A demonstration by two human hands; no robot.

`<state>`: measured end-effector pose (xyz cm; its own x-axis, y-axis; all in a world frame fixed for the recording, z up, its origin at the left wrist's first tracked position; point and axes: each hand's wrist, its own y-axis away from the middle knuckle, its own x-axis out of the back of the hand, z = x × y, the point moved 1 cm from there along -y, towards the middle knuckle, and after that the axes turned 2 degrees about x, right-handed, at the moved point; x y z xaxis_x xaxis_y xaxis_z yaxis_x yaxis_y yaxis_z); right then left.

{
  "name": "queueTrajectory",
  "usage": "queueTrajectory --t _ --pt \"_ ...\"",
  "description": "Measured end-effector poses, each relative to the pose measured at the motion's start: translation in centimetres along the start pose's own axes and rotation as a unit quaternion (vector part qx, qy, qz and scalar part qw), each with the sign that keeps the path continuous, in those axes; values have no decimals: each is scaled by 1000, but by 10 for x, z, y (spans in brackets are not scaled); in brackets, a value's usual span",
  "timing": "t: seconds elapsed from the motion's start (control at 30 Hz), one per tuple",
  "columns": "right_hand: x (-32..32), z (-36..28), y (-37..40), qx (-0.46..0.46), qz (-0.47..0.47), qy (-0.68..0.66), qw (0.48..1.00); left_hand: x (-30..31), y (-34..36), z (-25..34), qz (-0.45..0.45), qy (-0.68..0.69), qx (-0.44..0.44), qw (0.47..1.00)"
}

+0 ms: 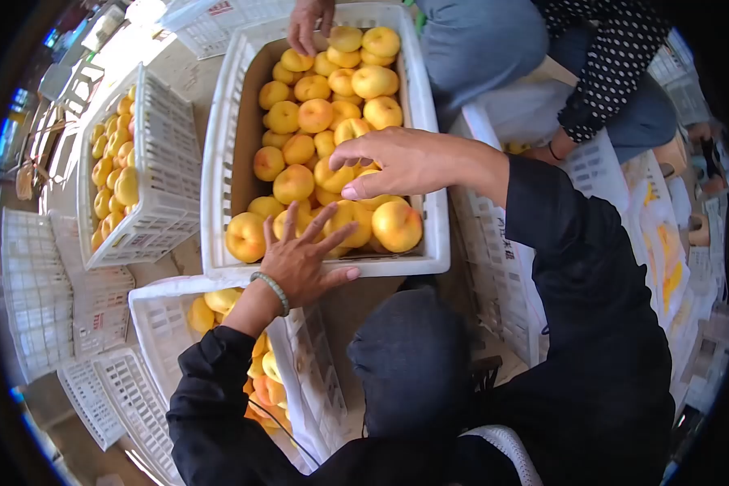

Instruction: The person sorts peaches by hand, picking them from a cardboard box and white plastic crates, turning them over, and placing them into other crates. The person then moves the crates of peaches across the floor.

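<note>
Yellow peaches [314,115] with an orange blush fill a white plastic crate [435,219] lined with brown cardboard. My left hand [304,263], a beaded bracelet at its wrist, reaches over the crate's near rim. Its fingers are spread across the front peaches, and nothing is held in them. Farther in, my right hand [397,162] extends from the right over the middle of the fruit. Thumb and fingers are apart, and its fingertips overlap a peach in this view.
Another person's hand [309,24] hangs over the far left corner. At right, a person in a dotted sleeve [616,73] reaches into a lined crate [494,259]. More peaches fill a left crate [158,174] and a cloth-lined crate [158,316] nearby. Stacked crates [36,283] stand far left.
</note>
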<state>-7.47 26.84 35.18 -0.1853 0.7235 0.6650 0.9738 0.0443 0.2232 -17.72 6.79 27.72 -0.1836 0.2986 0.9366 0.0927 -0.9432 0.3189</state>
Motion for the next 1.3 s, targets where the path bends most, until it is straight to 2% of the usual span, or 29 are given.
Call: queueTrajectory --t 0.03,0.1,0.17,0.2,0.23,0.3,0.37,0.4,0.47,0.5,0.57,0.6,0.67,0.7,0.73,0.8,0.83,0.87,0.9,0.93,0.97,1.03,1.07,1.13,1.2,1.3 --pt "11 6 34 10 -5 -32 999 4 0 3 -32 7 14 999" --pt "28 13 118 -7 -58 -144 988 8 1 7 -12 -4 7 1000" --pt "31 31 197 -188 -152 -233 942 5 6 12 17 -13 8 1000" --pt "23 52 230 -280 -161 -219 920 2 7 16 31 -19 8 999" --pt "9 82 255 -371 -169 -202 891 0 5 20 48 -26 7 999" --pt "-28 152 287 -485 -194 -59 851 -2 4 24 96 -22 -4 995" --pt "-88 246 310 -389 -31 114 914 -12 2 22 122 -12 -15 992" --pt "-105 266 307 -385 -29 113 915 -10 1 23 122 -16 -13 992" --pt "-129 288 299 -391 111 211 889 -7 -5 27 126 -36 -14 991" --pt "-139 294 295 -384 109 207 893 -8 -6 27 123 -40 -7 992" --pt "-160 302 284 -341 61 303 888 -10 -6 24 128 -31 -17 991" --pt "-171 309 282 -302 61 365 879 -10 -7 24 126 -36 -17 991" --pt "-182 318 281 -282 26 447 849 -13 -7 23 129 -35 -10 991" --pt "-182 315 279 -268 67 450 849 -8 -7 27 131 -34 -5 991" --pt "-180 318 279 -263 80 433 858 -6 -5 25 115 -32 -4 993" --pt "-140 278 260 -393 6 263 881 -4 -3 22 104 -54 -18 993" --pt "-126 271 259 -396 48 156 903 -4 -2 22 97 -59 -16 993" --pt "-104 257 251 -382 23 23 924 -8 -1 20 96 -58 -11 994" --pt "-83 241 249 -370 -5 -111 922 -6 -1 21 83 -48 -9 995" --pt "-69 218 248 -342 -16 -280 897 -7 0 20 92 -41 -15 995" --pt "-57 190 244 -307 -26 -441 843 -8 1 18 103 -35 -23 994" --pt "-20 119 219 -193 -102 -459 861 -11 3 14 114 -44 -27 992" --pt "-11 91 202 -197 -104 -452 864 -13 3 13 118 -57 -39 991" --pt "0 43 165 -125 -14 -372 919 -17 5 12 122 -48 -38 991" --pt "0 17 119 -120 15 -434 893 -17 5 10 126 -46 -40 990" --pt "-25 19 35 -113 123 -368 915 -19 6 8 118 -46 -49 991"
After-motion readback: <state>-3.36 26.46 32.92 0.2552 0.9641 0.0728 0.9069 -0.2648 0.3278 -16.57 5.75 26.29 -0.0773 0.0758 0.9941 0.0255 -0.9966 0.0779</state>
